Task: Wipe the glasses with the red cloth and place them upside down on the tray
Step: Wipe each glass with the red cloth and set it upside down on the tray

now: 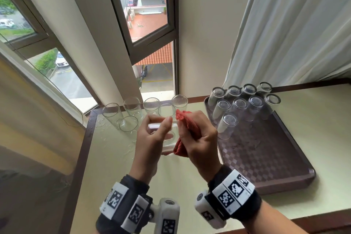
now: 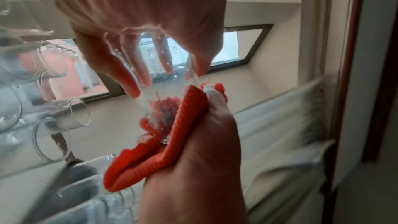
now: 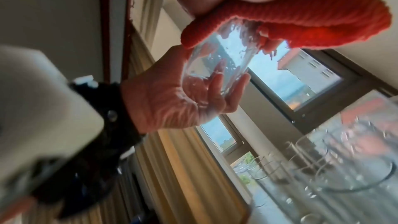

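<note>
Left hand (image 1: 152, 138) fingers (image 2: 137, 74) curl round a wet glass (image 1: 167, 138). Right hand (image 1: 199, 138) fingers pinch the red cloth (image 1: 187, 125) over its rim. Nine glasses (image 1: 239, 106) stand inverted on the tray (image 1: 275, 157).

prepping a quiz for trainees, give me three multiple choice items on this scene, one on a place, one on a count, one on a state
1. Where does the tray lie relative to the upright glasses?
A. to their right
B. to their left
C. under them

2. How many glasses stand upside down on the tray?
A. four
B. nine
C. twelve

3. What is the right hand doing?
A. resting open on the table
B. lifting the tray
C. gripping the red cloth against the held glass

Answers: 1 A, the head view shows the tray on the right; 2 B, rows of four, four and one; 3 C, the left hand holds the glass while the cloth wraps its end.
</note>
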Demonstrator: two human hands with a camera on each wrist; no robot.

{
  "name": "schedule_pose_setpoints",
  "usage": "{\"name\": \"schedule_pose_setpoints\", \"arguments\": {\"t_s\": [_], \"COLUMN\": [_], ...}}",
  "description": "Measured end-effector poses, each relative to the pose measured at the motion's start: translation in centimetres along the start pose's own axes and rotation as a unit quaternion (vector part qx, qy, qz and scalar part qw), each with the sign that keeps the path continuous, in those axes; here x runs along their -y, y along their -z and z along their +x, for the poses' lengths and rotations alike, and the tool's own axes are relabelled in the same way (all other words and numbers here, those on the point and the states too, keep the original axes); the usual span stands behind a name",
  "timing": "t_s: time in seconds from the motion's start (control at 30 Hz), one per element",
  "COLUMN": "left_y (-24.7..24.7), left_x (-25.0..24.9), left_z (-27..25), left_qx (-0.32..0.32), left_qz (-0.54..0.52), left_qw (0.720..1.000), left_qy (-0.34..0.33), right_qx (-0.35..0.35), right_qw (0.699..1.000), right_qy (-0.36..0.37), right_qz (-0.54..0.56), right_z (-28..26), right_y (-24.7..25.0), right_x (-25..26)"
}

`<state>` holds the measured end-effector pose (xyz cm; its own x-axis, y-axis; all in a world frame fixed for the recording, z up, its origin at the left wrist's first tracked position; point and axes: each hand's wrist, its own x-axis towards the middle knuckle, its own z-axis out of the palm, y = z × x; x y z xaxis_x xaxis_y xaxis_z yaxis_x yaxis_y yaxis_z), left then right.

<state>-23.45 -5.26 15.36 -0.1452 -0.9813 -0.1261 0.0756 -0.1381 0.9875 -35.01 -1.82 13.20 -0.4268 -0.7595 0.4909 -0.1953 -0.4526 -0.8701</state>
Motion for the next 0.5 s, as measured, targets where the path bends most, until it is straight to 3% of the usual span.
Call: {"name": "schedule_pose_setpoints", "arguments": {"t_s": [0.17, 0.23, 0.3, 0.4, 0.5], "left_y": [-0.3, -0.2, 0.0, 0.3, 0.8], "left_x": [0.4, 0.6, 0.7, 0.8, 1.0], "left_z": [-0.1, -0.1, -0.2, -0.3, -0.4], "left_qx": [-0.01, -0.024, -0.02, 0.005, 0.03], "left_qz": [0.057, 0.036, 0.018, 0.076, 0.122], "left_qw": [0.996, 0.998, 1.0, 0.997, 0.989], "left_qy": [-0.063, -0.035, -0.002, -0.014, -0.073], "right_qx": [-0.048, -0.03, 0.005, -0.01, -0.041], "right_qw": [0.981, 0.993, 0.997, 0.978, 0.919], "right_qy": [-0.177, -0.112, -0.063, -0.194, -0.341], "right_qz": [0.056, -0.026, -0.041, 0.071, 0.192], "right_z": [0.2, -0.2, -0.6, -0.6, -0.2], "right_y": [-0.5, -0.5, -0.3, -0.3, 0.3], "right_x": [-0.7, -0.9, -1.4, -1.8, -1.8]}}
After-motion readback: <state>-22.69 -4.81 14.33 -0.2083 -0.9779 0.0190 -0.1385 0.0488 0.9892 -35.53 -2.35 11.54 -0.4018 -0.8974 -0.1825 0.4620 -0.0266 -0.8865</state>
